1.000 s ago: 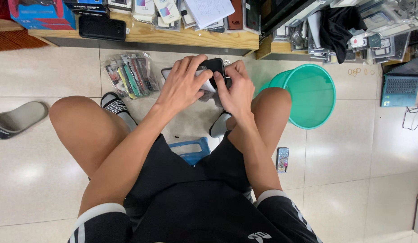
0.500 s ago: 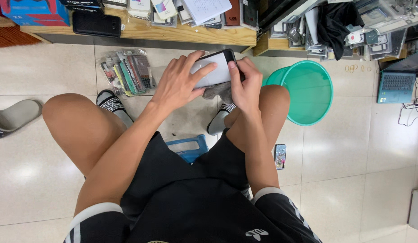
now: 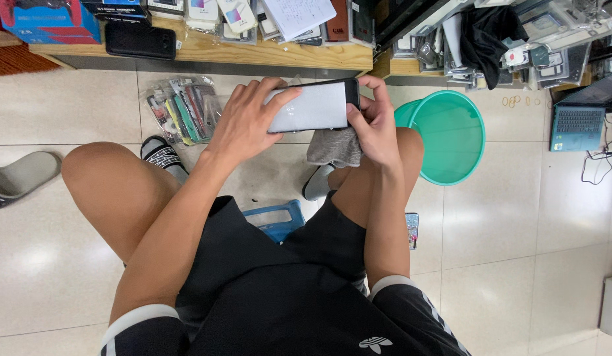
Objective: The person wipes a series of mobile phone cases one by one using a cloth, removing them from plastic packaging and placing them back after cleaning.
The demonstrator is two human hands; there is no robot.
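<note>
The phone [image 3: 316, 105] is clamped in both grips: left hand [image 3: 243, 125] closed over its end, right hand [image 3: 375, 122] closed on the other end, a grey cloth [image 3: 332, 146] just below the phone.

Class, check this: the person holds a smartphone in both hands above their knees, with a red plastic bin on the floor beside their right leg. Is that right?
Not quite. The head view shows the bin is teal green, not red. The rest stands: left hand and right hand both hold the smartphone above the knees.
</note>
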